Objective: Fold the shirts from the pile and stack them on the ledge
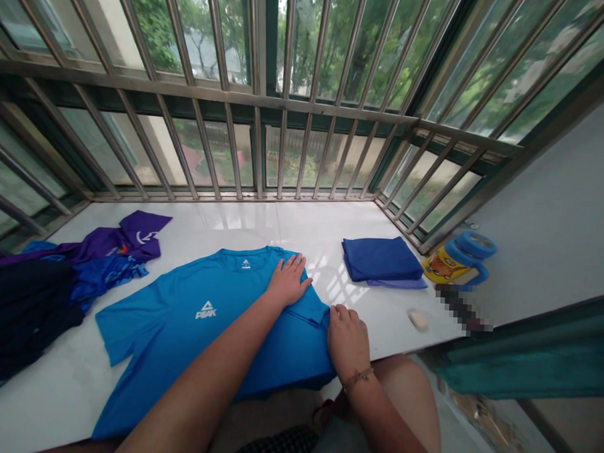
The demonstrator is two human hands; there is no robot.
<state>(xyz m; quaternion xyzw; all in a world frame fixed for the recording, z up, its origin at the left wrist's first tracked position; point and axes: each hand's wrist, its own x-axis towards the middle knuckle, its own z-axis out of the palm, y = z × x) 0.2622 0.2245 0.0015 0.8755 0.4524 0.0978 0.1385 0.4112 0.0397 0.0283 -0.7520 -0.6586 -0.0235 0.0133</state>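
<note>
A blue T-shirt (191, 342) with a white PEAK logo lies spread on a white ledge, its collar toward the window and its lower part reaching the near edge. My left hand (288, 281) rests flat on the shirt's right shoulder, fingers spread. At the right sleeve's end, my right hand (348, 337) has its fingers curled and pinched on the edge of the shirt. The fingertips of that hand are partly hidden by the hand itself.
Dark and purple clothes (28, 308) lie heaped at the left. Folded dark blue cloth (381, 258) sits at the right, near a blue and yellow jug (453, 260) and a small pale block (418, 319). Metal bars (282, 105) rise behind the white ledge (302, 220).
</note>
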